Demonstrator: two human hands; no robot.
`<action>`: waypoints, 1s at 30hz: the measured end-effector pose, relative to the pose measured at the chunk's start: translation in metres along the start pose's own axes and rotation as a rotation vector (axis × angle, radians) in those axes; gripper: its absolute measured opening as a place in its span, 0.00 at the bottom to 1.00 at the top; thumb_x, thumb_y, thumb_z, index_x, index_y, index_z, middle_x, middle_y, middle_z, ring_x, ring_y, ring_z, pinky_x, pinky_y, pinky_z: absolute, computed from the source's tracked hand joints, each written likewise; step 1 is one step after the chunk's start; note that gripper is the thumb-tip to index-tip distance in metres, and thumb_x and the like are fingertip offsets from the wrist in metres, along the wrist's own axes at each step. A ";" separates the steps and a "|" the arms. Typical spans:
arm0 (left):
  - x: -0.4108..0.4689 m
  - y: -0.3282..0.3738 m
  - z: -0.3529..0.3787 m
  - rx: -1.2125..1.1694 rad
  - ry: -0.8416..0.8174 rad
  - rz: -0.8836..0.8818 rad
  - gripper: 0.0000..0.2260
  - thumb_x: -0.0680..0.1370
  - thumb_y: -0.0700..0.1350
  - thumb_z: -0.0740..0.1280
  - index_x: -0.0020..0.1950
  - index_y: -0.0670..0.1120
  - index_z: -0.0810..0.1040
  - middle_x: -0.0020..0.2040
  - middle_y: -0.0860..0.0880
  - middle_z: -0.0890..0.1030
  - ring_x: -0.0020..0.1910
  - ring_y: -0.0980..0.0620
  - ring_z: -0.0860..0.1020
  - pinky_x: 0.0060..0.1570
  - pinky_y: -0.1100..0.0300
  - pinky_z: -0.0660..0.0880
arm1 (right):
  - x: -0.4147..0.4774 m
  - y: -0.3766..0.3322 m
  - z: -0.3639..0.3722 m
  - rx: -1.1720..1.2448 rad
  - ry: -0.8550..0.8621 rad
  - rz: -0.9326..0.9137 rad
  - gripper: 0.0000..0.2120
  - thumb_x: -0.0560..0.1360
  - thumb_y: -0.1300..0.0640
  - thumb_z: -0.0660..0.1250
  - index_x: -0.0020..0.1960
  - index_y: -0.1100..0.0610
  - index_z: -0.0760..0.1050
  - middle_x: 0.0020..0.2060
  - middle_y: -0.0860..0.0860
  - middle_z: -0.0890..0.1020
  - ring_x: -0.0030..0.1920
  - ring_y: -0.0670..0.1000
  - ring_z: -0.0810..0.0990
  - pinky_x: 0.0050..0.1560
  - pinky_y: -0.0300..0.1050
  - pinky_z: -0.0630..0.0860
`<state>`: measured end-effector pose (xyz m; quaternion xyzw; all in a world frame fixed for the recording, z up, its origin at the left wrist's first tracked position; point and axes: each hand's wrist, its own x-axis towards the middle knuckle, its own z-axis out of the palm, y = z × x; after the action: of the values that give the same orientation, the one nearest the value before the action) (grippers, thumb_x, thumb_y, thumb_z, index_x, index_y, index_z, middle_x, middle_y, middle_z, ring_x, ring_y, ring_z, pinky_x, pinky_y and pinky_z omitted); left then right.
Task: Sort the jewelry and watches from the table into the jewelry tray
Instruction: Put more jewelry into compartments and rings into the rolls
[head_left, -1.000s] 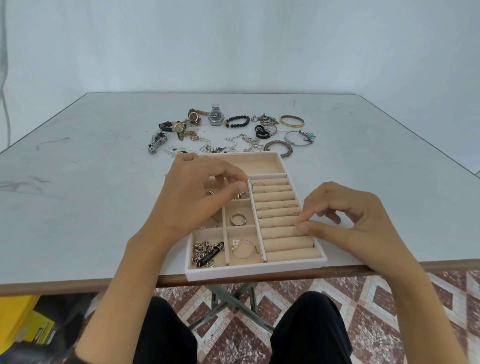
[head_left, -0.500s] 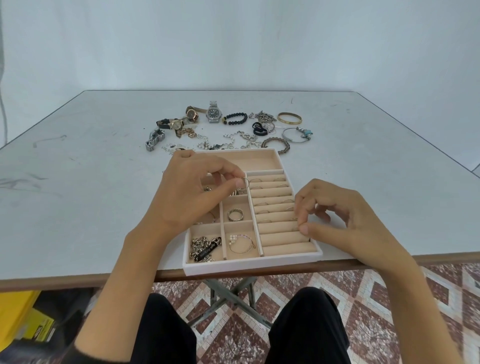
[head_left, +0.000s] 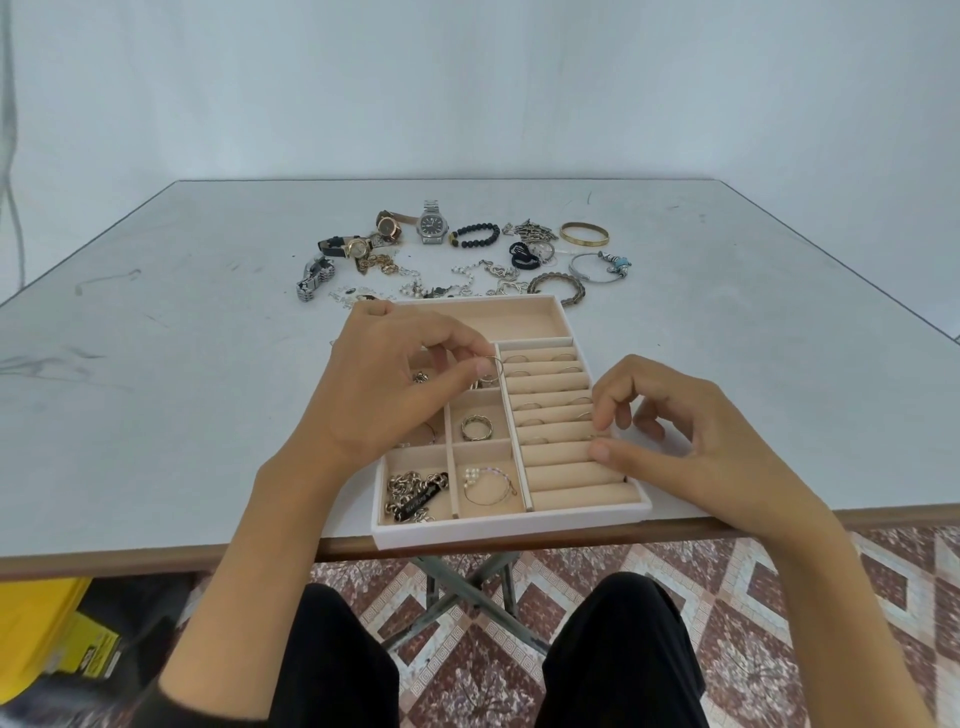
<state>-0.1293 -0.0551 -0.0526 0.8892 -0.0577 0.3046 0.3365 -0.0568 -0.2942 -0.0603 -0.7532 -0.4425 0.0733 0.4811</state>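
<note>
A white jewelry tray (head_left: 511, 529) with beige lining sits at the table's near edge. My left hand (head_left: 384, 384) hovers over its left compartments and pinches a thin silver ring (head_left: 496, 366) between thumb and fingers. My right hand (head_left: 670, 426) is over the ring rolls (head_left: 556, 431) on the tray's right side, thumb and forefinger pinching a small ring (head_left: 597, 438) at a roll slot. Several rings sit in the rolls. A wide ring (head_left: 476, 427), a chain bracelet (head_left: 413, 493) and a pearl bangle (head_left: 488, 486) lie in compartments.
Beyond the tray lie several loose pieces: a steel watch (head_left: 434, 223), a black bead bracelet (head_left: 474, 235), a gold bangle (head_left: 584, 233), a silver bangle with blue charm (head_left: 597, 267), a twisted bracelet (head_left: 557, 287), strap watches (head_left: 358, 245) and chains (head_left: 470, 280). The tray's far compartment (head_left: 493, 322) holds nothing.
Both hands stay over the tray with little shift. My right thumb and forefinger have closed down onto the roll slot; my left hand keeps pinching the thin ring.
</note>
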 end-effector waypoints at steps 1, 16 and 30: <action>0.000 0.000 0.000 0.000 -0.004 -0.001 0.03 0.71 0.53 0.72 0.43 0.56 0.83 0.40 0.58 0.83 0.39 0.57 0.79 0.61 0.58 0.62 | 0.000 0.000 0.000 0.003 -0.001 0.004 0.05 0.69 0.57 0.72 0.42 0.54 0.76 0.41 0.49 0.77 0.43 0.53 0.74 0.42 0.46 0.70; 0.001 0.007 -0.001 -0.039 -0.023 -0.063 0.03 0.71 0.48 0.75 0.43 0.55 0.83 0.38 0.58 0.83 0.40 0.62 0.77 0.55 0.73 0.62 | 0.008 0.017 0.001 -0.419 0.149 0.282 0.18 0.82 0.49 0.55 0.71 0.47 0.67 0.74 0.42 0.63 0.74 0.40 0.56 0.73 0.39 0.52; -0.006 0.036 0.002 -0.012 -0.313 0.116 0.03 0.70 0.53 0.74 0.42 0.56 0.84 0.37 0.62 0.82 0.40 0.57 0.78 0.64 0.59 0.59 | 0.014 0.015 0.008 -0.803 -0.102 0.412 0.25 0.82 0.45 0.41 0.78 0.46 0.47 0.78 0.45 0.47 0.77 0.44 0.44 0.75 0.48 0.40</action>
<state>-0.1439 -0.0848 -0.0372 0.9190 -0.1625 0.1812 0.3102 -0.0434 -0.2806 -0.0718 -0.9479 -0.2999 0.0268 0.1038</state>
